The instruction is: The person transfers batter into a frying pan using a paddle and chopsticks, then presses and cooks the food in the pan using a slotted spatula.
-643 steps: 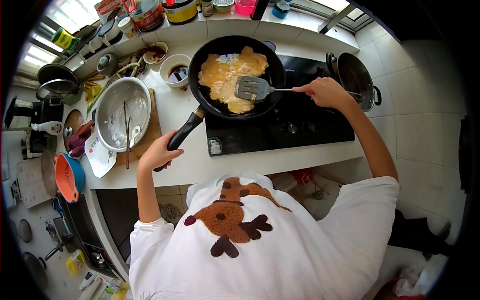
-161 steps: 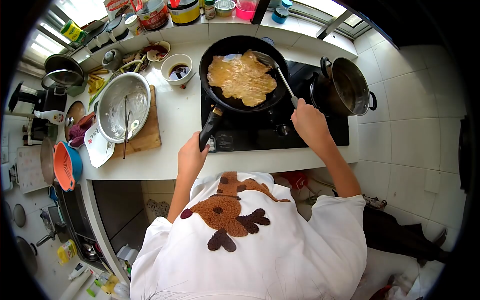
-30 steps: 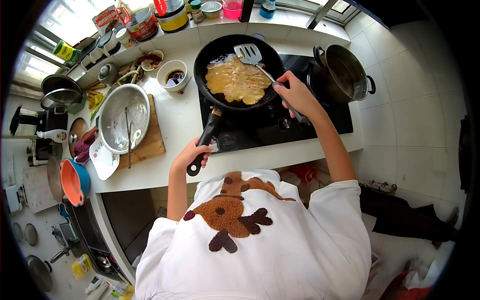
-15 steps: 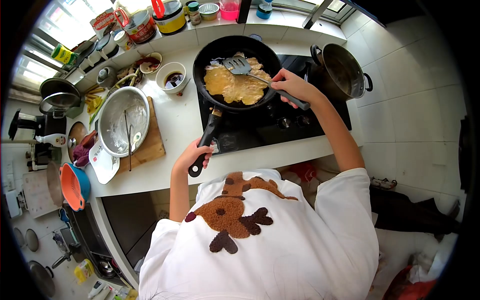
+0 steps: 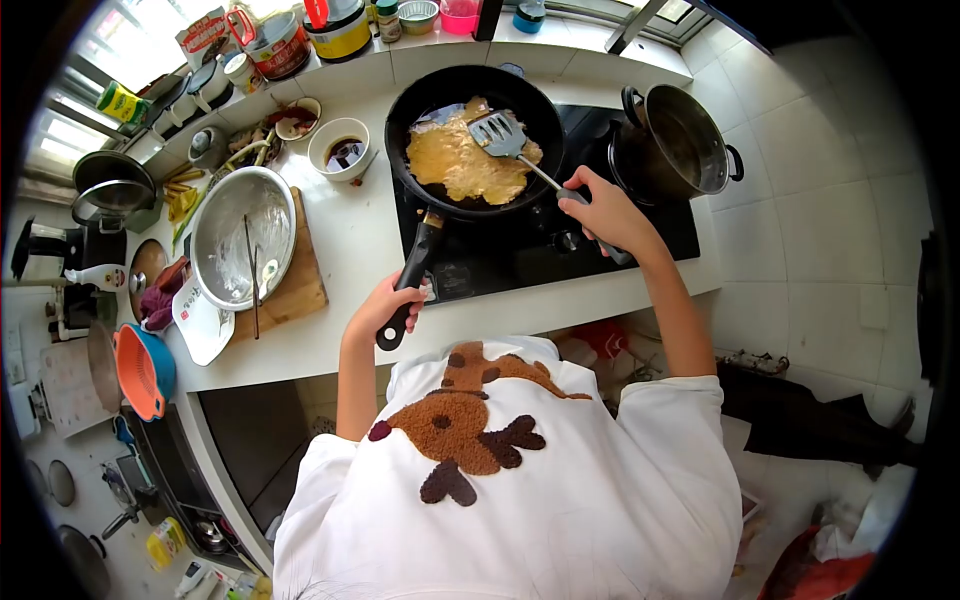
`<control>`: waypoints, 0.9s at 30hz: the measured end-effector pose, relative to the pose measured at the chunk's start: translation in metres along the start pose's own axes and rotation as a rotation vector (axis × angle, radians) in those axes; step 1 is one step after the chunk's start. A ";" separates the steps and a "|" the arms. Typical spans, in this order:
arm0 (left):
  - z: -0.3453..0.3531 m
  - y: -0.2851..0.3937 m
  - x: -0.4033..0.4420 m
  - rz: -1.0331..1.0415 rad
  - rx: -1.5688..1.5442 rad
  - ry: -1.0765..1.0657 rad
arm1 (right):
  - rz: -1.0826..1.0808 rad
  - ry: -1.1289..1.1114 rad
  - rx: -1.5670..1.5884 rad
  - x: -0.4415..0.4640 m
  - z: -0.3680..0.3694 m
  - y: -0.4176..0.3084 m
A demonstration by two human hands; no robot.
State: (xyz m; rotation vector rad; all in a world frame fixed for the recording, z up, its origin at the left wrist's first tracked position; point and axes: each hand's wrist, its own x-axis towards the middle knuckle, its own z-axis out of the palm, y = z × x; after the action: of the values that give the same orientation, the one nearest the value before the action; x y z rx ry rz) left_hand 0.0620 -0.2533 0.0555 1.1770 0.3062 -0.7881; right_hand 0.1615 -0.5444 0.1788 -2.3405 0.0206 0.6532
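Observation:
A black frying pan [image 5: 432, 190] stands on the black cooktop [image 5: 500, 262]. My left hand [image 5: 386, 308] is wrapped round its handle. In the pan lies a wide, uneven golden-yellow piece of food [image 5: 450, 165], a little left of centre. My right hand [image 5: 608, 215] grips the handle of a slotted spatula [image 5: 497, 133]. The spatula's grey head rests on or just over the food's upper right part; whether it touches cannot be made out.
A dark two-handled pot [image 5: 690, 140] stands right of the pan. To the left are a small bowl of dark liquid [image 5: 330, 168] and a metal basin [image 5: 225, 225] with chopsticks, on a wooden board [image 5: 305, 285]. Jars [image 5: 335, 35] line the back ledge.
My right hand and the spatula have moved right and toward me. The spatula head has shifted right over the food. My left hand keeps its hold on the pan handle.

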 end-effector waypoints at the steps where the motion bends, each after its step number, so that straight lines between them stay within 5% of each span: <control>1: 0.000 0.000 0.000 0.000 0.003 0.000 | 0.010 -0.005 0.003 -0.001 0.003 0.002; 17: -0.001 0.000 0.001 -0.009 0.018 -0.001 | 0.018 -0.002 0.209 -0.012 0.051 0.018; 25: -0.001 0.001 0.001 -0.006 0.022 -0.015 | -0.157 0.074 -0.075 -0.002 0.068 0.032; 27: -0.002 -0.001 0.001 -0.005 0.025 -0.013 | -0.058 0.008 -0.026 -0.008 0.053 0.018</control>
State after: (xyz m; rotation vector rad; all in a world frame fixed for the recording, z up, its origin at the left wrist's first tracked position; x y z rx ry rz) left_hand 0.0625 -0.2524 0.0536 1.1946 0.2887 -0.8058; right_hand 0.1273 -0.5255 0.1374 -2.3602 -0.0518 0.6188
